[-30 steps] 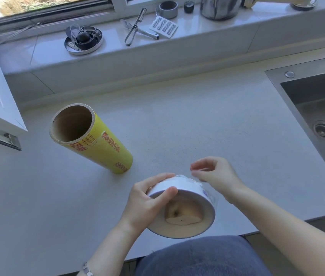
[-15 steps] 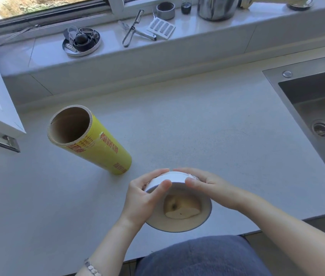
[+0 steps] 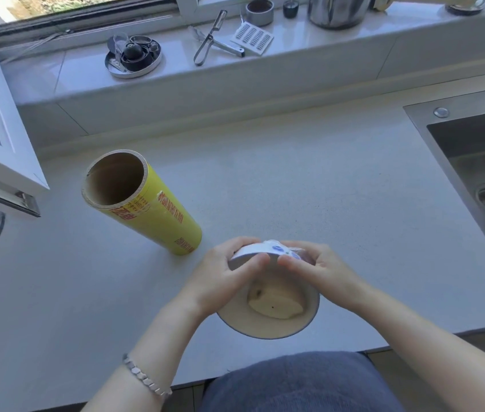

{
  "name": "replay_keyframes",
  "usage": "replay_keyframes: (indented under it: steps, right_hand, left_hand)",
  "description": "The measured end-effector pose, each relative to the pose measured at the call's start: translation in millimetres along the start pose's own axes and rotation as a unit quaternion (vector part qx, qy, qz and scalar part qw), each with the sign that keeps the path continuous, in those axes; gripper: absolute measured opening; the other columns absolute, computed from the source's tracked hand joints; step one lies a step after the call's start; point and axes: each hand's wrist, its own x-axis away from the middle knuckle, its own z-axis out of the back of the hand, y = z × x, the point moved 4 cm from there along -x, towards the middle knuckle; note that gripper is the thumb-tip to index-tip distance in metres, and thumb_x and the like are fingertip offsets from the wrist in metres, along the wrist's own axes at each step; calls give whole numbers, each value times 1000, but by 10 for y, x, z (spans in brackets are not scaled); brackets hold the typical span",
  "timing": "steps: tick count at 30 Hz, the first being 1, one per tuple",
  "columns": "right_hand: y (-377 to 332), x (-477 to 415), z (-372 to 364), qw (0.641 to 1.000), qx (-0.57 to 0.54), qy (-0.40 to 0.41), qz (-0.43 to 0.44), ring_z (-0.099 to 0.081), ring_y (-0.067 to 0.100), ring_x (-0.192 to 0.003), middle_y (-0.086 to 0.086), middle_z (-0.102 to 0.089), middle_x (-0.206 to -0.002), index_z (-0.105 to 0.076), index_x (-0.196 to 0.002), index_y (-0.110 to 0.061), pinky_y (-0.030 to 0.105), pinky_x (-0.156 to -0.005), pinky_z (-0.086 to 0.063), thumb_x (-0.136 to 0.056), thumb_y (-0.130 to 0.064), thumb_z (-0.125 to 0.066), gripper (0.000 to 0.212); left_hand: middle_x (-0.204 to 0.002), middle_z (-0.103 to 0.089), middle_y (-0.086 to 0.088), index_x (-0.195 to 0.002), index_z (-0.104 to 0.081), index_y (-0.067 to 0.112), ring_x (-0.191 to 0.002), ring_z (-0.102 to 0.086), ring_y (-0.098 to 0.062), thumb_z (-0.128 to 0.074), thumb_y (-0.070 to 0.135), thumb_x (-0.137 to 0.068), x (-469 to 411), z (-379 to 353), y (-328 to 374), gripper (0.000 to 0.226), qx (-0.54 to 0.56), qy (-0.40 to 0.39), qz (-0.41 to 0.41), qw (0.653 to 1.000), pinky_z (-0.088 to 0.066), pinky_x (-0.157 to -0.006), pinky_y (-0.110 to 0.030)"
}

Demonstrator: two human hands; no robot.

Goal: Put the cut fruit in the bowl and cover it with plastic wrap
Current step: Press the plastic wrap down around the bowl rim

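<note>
Step in hand, as we judge it: sealing the wrap, last part of the task. The cut fruit (image 3: 275,301) is already in the bowl (image 3: 266,330), a pale wedge lying against the inner wall. The bowl is off the level, tipped with its mouth toward the camera, near the front edge of the counter (image 3: 294,188). We cannot tell if its base touches the surface. Both hands are close together on the bowl's upper outer wall, thumbs nearly meeting. The left hand (image 3: 220,281) is curled round the wall with its thumb on top. The right hand (image 3: 321,269) is curled over the wall too, pressing crinkled plastic wrap (image 3: 299,253) against it. The film is clear, so we cannot tell if it spans the whole mouth. Next move, we think: smooth the film down round the remaining rim and set the bowl flat. That needs light, even pressure, since thin cling film tears or bunches easily. Materials: the bowl looks like glazed ceramic, white with blue marks outside and a thin dark rim, round and smooth. The fruit flesh is matte and cream with a small dark spot. The wrap roll (image 3: 170,215) stands well left of the bowl, a yellow printed sleeve on a brown cardboard core. The counter is pale and speckled, and a steel sink (image 3: 479,162) lies far right.
</note>
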Motion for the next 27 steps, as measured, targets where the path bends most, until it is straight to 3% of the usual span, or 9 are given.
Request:
replay_keyframes:
  steps: [5,9,11,12,14,16,19,23,27]
  right_hand:
    - [-34,-19,-1,1000,9,26,-8,-66,12,-90,6,-72,-104,-67,-104,-23,31,-82,-53,-74,-38,-57,35]
    - [-46,-18,1,999,32,33,-27,-66,9,-87,0,-71,-98,-66,-98,-27,26,-79,-53,-72,-45,-62,32]
    - [-84,-19,57,998,34,35,-36,-64,6,-78,0,-71,-90,-69,-96,-18,23,-72,-50,-74,-51,-61,41]
    - [-108,-22,101,997,47,36,-46,-62,5,-73,0,-70,-86,-69,-93,-14,21,-69,-47,-73,-50,-58,43]
    - [-163,-30,155,993,85,18,-75,-58,2,-64,-2,-68,-77,-68,-83,-14,17,-63,-45,-78,-38,-62,25]
    - [-206,-56,177,989,113,-11,-98,-58,8,-67,2,-67,-77,-65,-75,-15,20,-67,-48,-82,-24,-64,10]
    - [-294,-98,180,979,171,-41,-102,-53,9,-69,-1,-63,-73,-62,-69,-19,17,-66,-45,-85,-19,-60,16]
    - [-285,-101,195,986,47,-53,-148,-46,0,-50,-5,-55,-61,-56,-68,-16,12,-53,-36,-93,-15,-46,27]
    - [-200,-73,201,953,6,-149,-262,-36,1,-41,0,-49,-57,-58,-69,-10,9,-38,-27,-92,-20,-50,26]
  left_hand:
    - [-98,-71,18,-91,-67,38,-95,-65,0,-59,63,-57,-7,-5,-42,42,53,33,19,998,-51,-86,-25]
    - [-82,-73,23,-83,-70,35,-82,-66,4,-63,56,-56,18,-28,-113,35,84,68,15,994,-50,-73,-12]
    - [-79,-73,24,-83,-70,32,-79,-66,4,-67,50,-58,53,-27,-148,30,100,93,11,991,-49,-69,-10]
    - [-78,-73,23,-83,-70,31,-78,-65,5,-68,46,-59,73,-20,-165,28,105,104,12,989,-49,-69,-9]
    - [-79,-73,19,-84,-69,30,-77,-65,7,-68,39,-62,110,-13,-170,24,99,116,9,988,-48,-68,-8]
    - [-85,-70,17,-83,-68,31,-76,-63,10,-67,35,-63,130,-24,-139,20,81,115,2,990,-47,-68,-6]
    - [-78,-71,21,-80,-67,35,-76,-63,11,-70,43,-58,137,-21,-116,24,67,116,0,991,-47,-67,-4]
    - [-77,-68,35,-80,-67,38,-79,-63,11,-64,53,-50,159,28,-114,34,55,114,-12,992,-46,-68,-3]
    - [-79,-66,39,-78,-66,43,-80,-61,14,-66,53,-47,190,14,-114,32,32,98,-16,995,-43,-70,-1]
